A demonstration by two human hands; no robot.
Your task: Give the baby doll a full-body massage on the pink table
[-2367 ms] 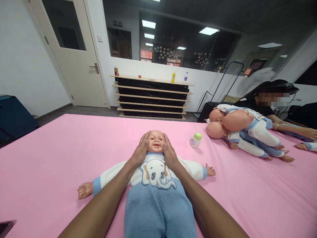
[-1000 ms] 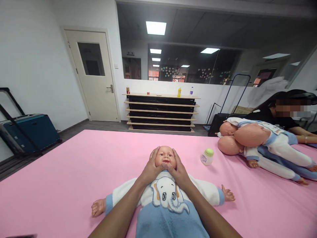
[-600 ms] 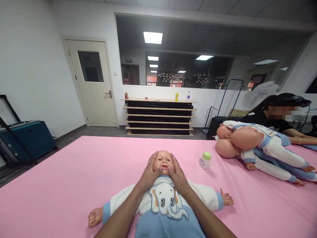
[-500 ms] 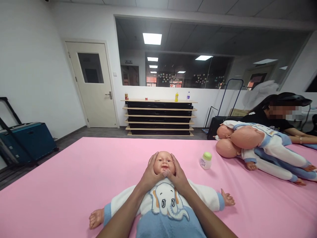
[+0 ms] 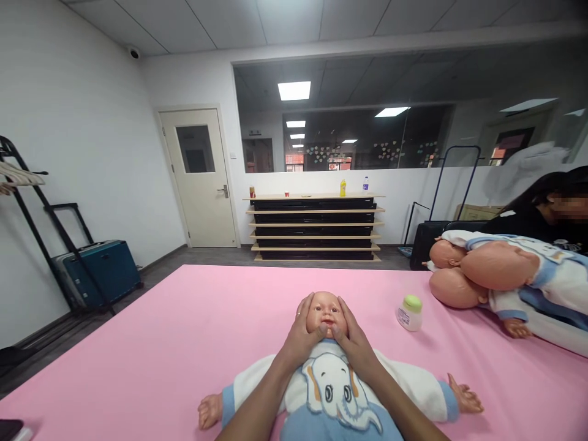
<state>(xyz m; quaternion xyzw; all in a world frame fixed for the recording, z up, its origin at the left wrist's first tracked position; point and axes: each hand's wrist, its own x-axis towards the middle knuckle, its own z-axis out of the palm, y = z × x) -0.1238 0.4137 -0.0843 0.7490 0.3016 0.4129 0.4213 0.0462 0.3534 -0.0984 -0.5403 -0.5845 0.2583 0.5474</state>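
A baby doll (image 5: 335,392) lies on its back on the pink-covered table (image 5: 151,343), arms spread out to both sides. It wears a white and blue outfit with an elephant on the chest. My left hand (image 5: 302,334) cups one side of the doll's head, fingers along the cheek and thumb near the chin. On the other side my right hand (image 5: 357,340) holds the head in the same way, its thumb by the mouth corner. The doll's face shows between the two palms. To the right stands a small white bottle (image 5: 410,315) with a green cap.
Several more dolls (image 5: 500,266) lie piled at the right, with a person (image 5: 528,208) behind them. A dark object (image 5: 11,429) sits at the near left table corner. Beyond the table are a low shelf stack (image 5: 315,226), a blue suitcase (image 5: 103,269) and a door (image 5: 202,177).
The camera view has turned left and tilted up, so everything sits farther right and lower. My thumbs have moved apart from the doll's chin toward its cheeks; both hands stay on its head.
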